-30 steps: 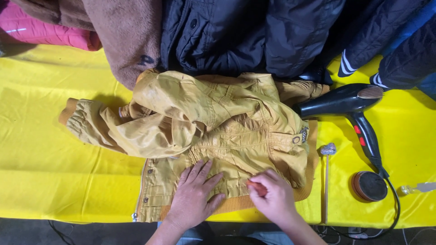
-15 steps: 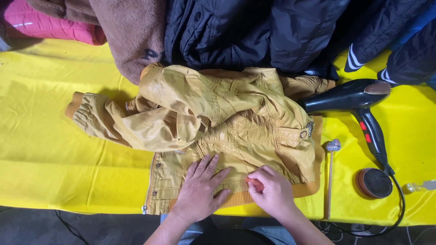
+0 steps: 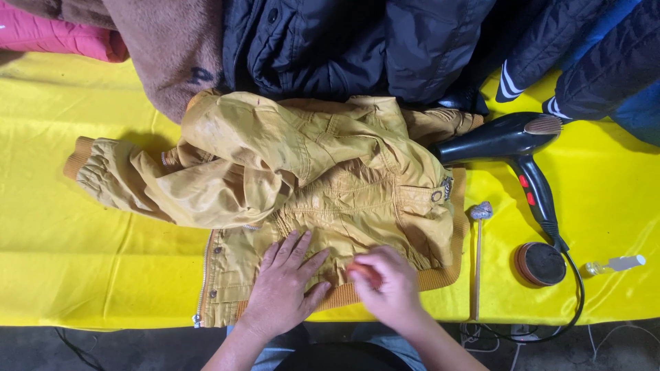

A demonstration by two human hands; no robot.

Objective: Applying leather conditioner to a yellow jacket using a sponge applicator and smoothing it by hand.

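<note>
A mustard-yellow jacket (image 3: pixel 302 178) lies crumpled on a yellow table cover (image 3: pixel 82 261). My left hand (image 3: pixel 285 285) rests flat on the jacket's lower front, fingers spread, beside the snap-button edge. My right hand (image 3: pixel 385 285) is closed just to its right, near the ribbed hem (image 3: pixel 440 278). It pinches a small orange thing (image 3: pixel 364 271) against the fabric; the hand is blurred and I cannot tell what the thing is.
A black hair dryer (image 3: pixel 509 148) lies right of the jacket, its cord looping off the front edge. A thin stick with a grey tip (image 3: pixel 479 240), a round brown pad (image 3: pixel 541 263) and a small clear bottle (image 3: pixel 615 264) lie nearby. Dark, brown and pink garments (image 3: pixel 344 41) pile behind.
My right hand has shifted slightly left along the hem and is blurred from moving. The left hand stays flat on the jacket. The view has shifted a little.
</note>
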